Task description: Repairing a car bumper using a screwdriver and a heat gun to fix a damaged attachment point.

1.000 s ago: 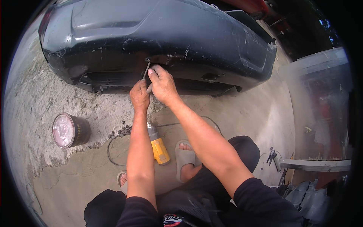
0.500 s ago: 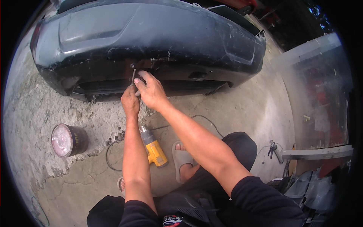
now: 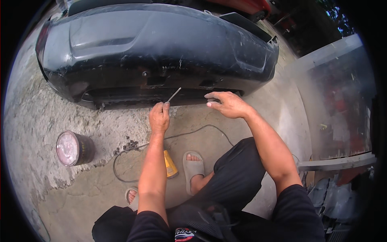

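A dark, scuffed car bumper (image 3: 161,40) stretches across the far side, with a small round hole (image 3: 145,74) in its lower half. My left hand (image 3: 159,117) is closed on the lower end of a thin grey rod (image 3: 175,94), which slants up to the right in front of the bumper's lower grille. Off to the right, my right hand (image 3: 229,105) is open, fingers stretched forward and thumb apart, close to the grille's right end. A yellow heat gun (image 3: 171,164) lies on the ground, mostly hidden by my left forearm.
On the left stands a bucket (image 3: 67,148) with pale, dried stuff in it. A dark cable (image 3: 189,132) curves over the concrete near my sandalled feet (image 3: 194,161). At the right are a dusty translucent panel (image 3: 330,105) and a light bar (image 3: 338,162).
My hands have parted. The right one has moved well to the right; the left has drawn back from the hole toward me and right, and the rod now leans right.
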Available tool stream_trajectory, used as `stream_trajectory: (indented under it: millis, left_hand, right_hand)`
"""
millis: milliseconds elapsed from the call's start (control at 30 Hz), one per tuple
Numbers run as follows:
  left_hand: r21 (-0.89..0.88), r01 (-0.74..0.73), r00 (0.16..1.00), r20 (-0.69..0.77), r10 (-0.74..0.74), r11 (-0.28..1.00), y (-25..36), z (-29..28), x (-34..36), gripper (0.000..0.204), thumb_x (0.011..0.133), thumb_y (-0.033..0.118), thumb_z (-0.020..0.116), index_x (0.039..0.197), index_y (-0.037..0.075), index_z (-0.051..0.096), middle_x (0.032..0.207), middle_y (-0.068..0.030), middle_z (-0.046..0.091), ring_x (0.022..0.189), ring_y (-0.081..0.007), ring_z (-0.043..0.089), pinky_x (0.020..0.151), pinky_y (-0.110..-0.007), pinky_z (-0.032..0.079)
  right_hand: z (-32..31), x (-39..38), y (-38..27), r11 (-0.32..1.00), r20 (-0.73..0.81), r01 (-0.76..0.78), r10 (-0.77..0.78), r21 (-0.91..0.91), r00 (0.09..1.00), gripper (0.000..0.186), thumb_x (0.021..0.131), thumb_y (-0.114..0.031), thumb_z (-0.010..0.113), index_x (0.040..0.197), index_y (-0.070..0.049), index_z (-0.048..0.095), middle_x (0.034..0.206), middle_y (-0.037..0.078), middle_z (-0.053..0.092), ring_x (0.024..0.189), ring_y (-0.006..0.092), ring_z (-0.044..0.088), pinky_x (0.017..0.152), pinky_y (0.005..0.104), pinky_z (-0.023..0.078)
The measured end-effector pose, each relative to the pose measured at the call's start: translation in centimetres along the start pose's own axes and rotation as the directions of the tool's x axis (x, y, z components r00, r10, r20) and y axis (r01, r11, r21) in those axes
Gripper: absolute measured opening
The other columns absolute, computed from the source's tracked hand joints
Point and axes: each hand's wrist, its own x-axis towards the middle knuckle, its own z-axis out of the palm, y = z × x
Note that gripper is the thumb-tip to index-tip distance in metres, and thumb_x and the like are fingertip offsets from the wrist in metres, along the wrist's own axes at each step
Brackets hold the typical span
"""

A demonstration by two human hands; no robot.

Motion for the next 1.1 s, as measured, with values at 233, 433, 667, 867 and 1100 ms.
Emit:
stream_trajectory:
  millis: [233, 433, 667, 867, 1100]
  left_hand:
    - [0.075, 0.014, 0.89, 0.454, -0.047, 0.997, 5.6, 3.3, -0.8, 0.044, 0.102, 0.041, 0.047, 0.087, 0.002, 0.061, 0.091, -0.0228, 0.066, 0.089, -0.0458, 0.061, 0.076, -0.053, 0.048]
    - [0.03, 0.106, 0.883, 0.457, -0.108, 0.994, 7.8, 4.5, -0.8, 0.044, 0.102, 0.041, 0.046, 0.088, 0.002, 0.061, 0.089, -0.0248, 0.066, 0.088, -0.0482, 0.061, 0.076, -0.055, 0.046]
    - [0.164, 0.078, 0.891, 0.431, -0.143, 0.983, 6.9, 4.6, -0.4, 0.047, 0.103, 0.043, 0.044, 0.087, 0.003, 0.063, 0.086, -0.0237, 0.066, 0.086, -0.0468, 0.062, 0.074, -0.054, 0.046]
    - [0.137, 0.074, 0.911, 0.393, -0.123, 0.988, 7.5, 5.4, -0.4, 0.049, 0.103, 0.044, 0.045, 0.083, 0.004, 0.064, 0.081, -0.0221, 0.066, 0.082, -0.0455, 0.062, 0.071, -0.052, 0.046]
    - [0.067, 0.122, 0.894, 0.426, -0.139, 0.99, 6.7, 6.6, -0.4, 0.046, 0.101, 0.043, 0.047, 0.085, 0.003, 0.064, 0.084, -0.0229, 0.066, 0.083, -0.0461, 0.062, 0.072, -0.054, 0.047]
  right_hand:
    - [-1.1, -0.4, 3.7, 0.676, 0.084, -0.443, 0.494, 0.588, 0.865, 0.044, 0.099, -0.035, 0.057, 0.126, 0.0, 0.062, 0.111, 0.014, 0.07, 0.087, 0.0219, 0.07, 0.076, 0.0336, 0.054]
    - [-0.1, 1.5, 4.9, 0.636, 0.035, -0.391, 0.496, 0.666, 0.867, 0.042, 0.099, -0.034, 0.058, 0.122, 0.0, 0.064, 0.109, 0.013, 0.071, 0.084, 0.0203, 0.07, 0.068, 0.0314, 0.053]
    - [-0.1, 2.5, 4.8, 0.617, 0.068, -0.386, 0.474, 0.685, 0.878, 0.04, 0.097, -0.033, 0.063, 0.115, 0.002, 0.069, 0.102, 0.01, 0.073, 0.083, 0.016, 0.067, 0.071, 0.0299, 0.053]
    - [0.7, 2.8, 5.4, 0.616, 0.038, -0.353, 0.464, 0.704, 0.885, 0.039, 0.095, -0.034, 0.067, 0.11, 0.001, 0.071, 0.097, 0.008, 0.073, 0.08, 0.0135, 0.066, 0.07, 0.0293, 0.053]
    - [1.0, 2.9, 5.4, 0.658, -0.017, -0.359, 0.492, 0.661, 0.87, 0.039, 0.096, -0.036, 0.066, 0.107, 0.001, 0.072, 0.094, 0.007, 0.074, 0.075, 0.0125, 0.065, 0.067, 0.0279, 0.052]
